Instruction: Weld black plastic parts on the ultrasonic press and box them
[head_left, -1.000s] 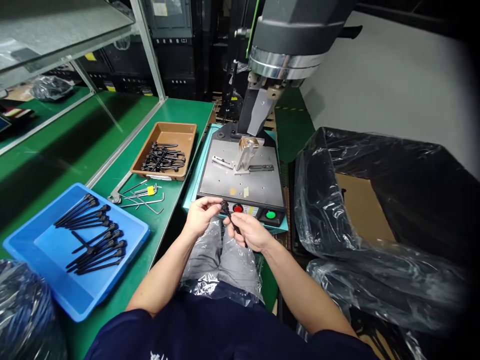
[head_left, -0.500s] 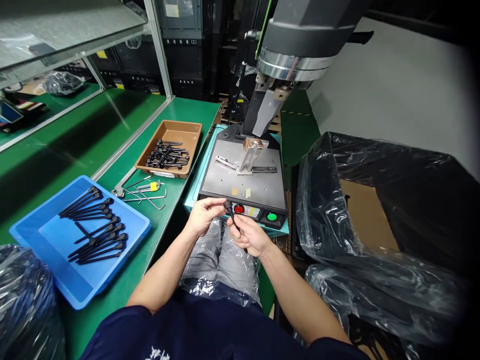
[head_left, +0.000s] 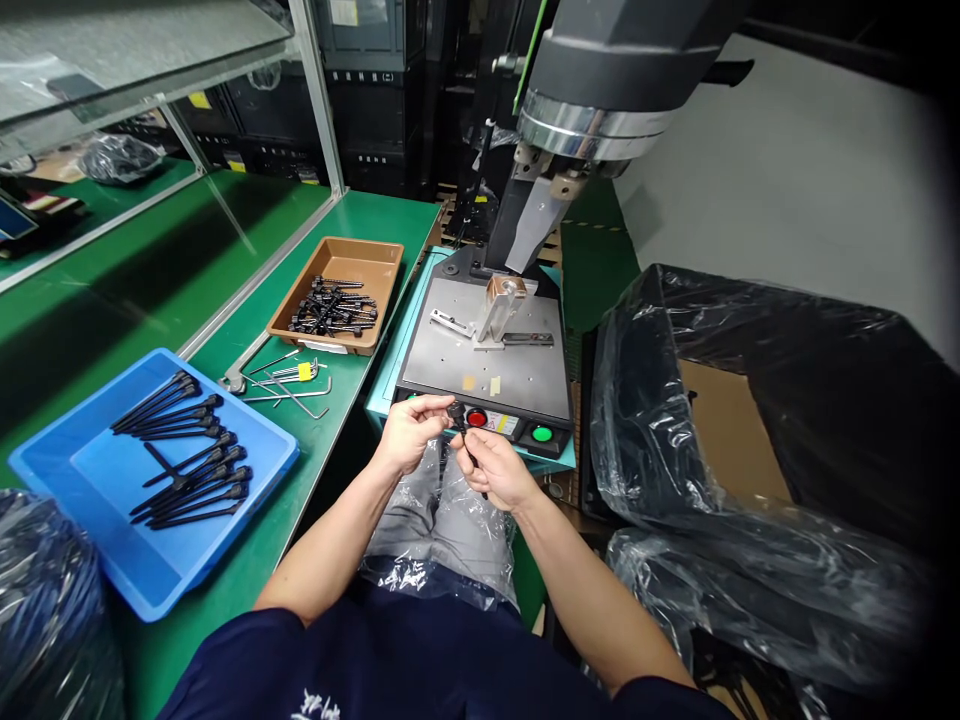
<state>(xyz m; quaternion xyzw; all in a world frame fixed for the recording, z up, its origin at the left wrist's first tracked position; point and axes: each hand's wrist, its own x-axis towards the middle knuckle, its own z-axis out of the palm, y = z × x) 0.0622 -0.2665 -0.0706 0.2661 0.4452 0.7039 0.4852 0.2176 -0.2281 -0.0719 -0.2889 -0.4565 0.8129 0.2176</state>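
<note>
The right hand (head_left: 496, 468) has shifted closer to the left hand (head_left: 409, 432), indicating, in judgement, close manual work on the black rod-shaped part (head_left: 457, 413). Both grips are narrow: left at the head, right on the shaft. The part is held off the right edge of the bench (head_left: 319, 445), by the front edge of the machine (head_left: 435, 375). Against the earlier frame, less shaft shows; rods in the 2 trays, blue (head_left: 262, 425) and brown (head_left: 367, 262), appear unchanged.

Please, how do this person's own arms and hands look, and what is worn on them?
The left hand and right hand are ungloved, and the forearms are bare. Dark navy sleeves, ending near the elbows, belong to a shirt with white lettering, partly cut off by the picture's edge.
</note>
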